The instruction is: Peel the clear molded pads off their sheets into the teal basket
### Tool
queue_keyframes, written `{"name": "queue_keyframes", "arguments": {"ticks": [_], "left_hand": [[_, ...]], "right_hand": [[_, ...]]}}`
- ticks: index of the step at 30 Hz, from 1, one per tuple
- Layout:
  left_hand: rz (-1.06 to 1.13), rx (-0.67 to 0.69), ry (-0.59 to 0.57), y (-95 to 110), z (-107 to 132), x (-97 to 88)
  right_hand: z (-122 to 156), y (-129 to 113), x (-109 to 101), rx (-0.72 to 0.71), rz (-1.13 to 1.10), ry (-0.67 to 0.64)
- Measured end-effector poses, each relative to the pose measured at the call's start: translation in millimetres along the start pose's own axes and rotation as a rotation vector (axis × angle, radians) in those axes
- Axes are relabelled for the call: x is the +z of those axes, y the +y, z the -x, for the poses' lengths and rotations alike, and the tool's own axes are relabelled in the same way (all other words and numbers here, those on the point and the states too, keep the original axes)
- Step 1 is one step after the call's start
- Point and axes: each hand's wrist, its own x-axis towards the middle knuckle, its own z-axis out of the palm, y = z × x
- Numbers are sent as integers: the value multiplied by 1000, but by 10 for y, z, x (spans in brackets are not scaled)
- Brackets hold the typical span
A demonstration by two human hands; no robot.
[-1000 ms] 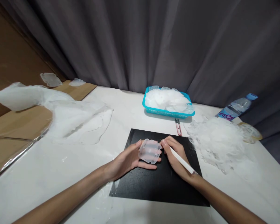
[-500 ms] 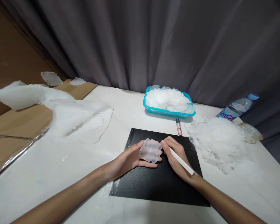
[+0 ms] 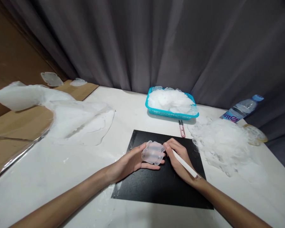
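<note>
Near the frame's centre, the person's left hand (image 3: 130, 161) pinches a thin translucent piece (image 3: 153, 153) between thumb and spread fingers, above a black mat (image 3: 156, 190). At its right edge, the right hand (image 3: 181, 151) curls its fingers tightly around a white pen-like tool (image 3: 185, 164); whether the tip touches the piece, one cannot tell.

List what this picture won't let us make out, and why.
All in the head view:
White tool: tip too small beside the right hand.
Left hand: partly veiled by the translucent piece.
Bottle: base hidden behind the scrap heap.
Blue basket: floor covered by white pieces.
Forearms: cut off by bottom edge.
</note>
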Motion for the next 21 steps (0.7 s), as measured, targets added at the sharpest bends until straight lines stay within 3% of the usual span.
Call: {"name": "queue_keyframes", "arguments": {"ticks": [21], "left_hand": [[24, -24, -2, 9, -1, -2]], "right_hand": [[-7, -28, -6, -9, 8, -6]]}}
